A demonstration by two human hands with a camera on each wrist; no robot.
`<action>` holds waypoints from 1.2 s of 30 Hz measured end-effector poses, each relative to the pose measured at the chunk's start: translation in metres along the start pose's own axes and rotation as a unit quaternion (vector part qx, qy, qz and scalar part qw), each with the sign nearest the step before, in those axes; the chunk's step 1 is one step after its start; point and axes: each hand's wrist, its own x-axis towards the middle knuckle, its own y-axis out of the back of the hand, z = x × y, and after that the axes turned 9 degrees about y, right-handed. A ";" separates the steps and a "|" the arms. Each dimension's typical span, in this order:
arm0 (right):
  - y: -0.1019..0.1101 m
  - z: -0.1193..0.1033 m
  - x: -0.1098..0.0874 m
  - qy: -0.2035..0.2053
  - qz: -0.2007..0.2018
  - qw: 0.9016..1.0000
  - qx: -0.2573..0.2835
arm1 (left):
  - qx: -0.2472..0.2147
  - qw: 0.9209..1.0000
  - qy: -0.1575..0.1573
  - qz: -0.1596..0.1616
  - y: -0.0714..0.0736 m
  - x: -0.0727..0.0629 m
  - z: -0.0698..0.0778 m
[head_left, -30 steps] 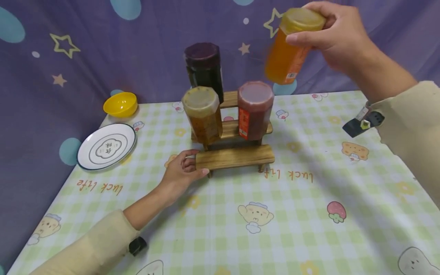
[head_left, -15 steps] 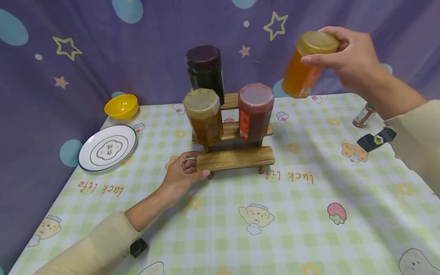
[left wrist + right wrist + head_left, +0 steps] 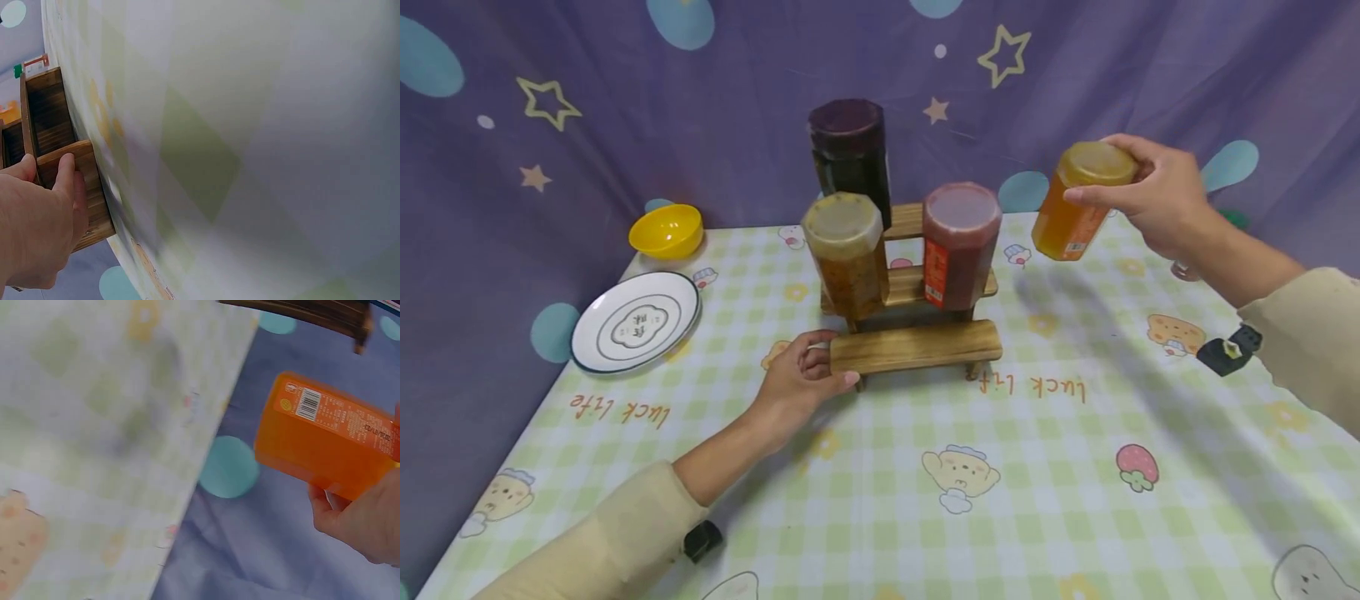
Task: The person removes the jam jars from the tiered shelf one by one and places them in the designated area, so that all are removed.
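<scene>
My right hand (image 3: 1161, 196) grips a jar of orange contents (image 3: 1067, 221) near its yellow lid. The jar hangs tilted above the table, right of a stepped wooden rack (image 3: 917, 346). In the right wrist view, the orange jar's label (image 3: 337, 415) with a barcode shows. My left hand (image 3: 793, 379) pinches the left end of the rack's lowest step, also seen in the left wrist view, where the fingers (image 3: 65, 172) lie on the wood. A dark jar (image 3: 850, 167) stands on the top step. An amber-brown jar (image 3: 850, 271) and a pinkish-red jar (image 3: 961, 250) share the middle one.
At the back left are a yellow bowl (image 3: 666, 233) and a white plate (image 3: 636, 322). A small bottle with a green lid (image 3: 1234, 218) is mostly hidden behind the right forearm. A checked cloth (image 3: 1037, 508) covers the table, and a purple curtain (image 3: 737, 125) hangs behind.
My right hand has carried the orange jar rightward and then down, closer to the tabletop. The left hand, the rack and the other jars stay where they were.
</scene>
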 end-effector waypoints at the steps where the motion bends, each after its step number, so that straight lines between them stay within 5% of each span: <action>1: -0.001 0.004 -0.001 -0.003 0.001 1.000 -0.004 | 0.001 1.000 0.000 0.000 0.000 0.000 0.000; 10: -0.012 0.035 -0.009 0.018 0.005 1.000 -0.005 | 0.009 1.000 0.003 0.002 0.002 -0.002 0.000; 36: -0.015 0.071 -0.023 0.009 -0.010 0.997 -0.082 | 0.001 1.000 0.000 0.002 0.001 -0.002 0.001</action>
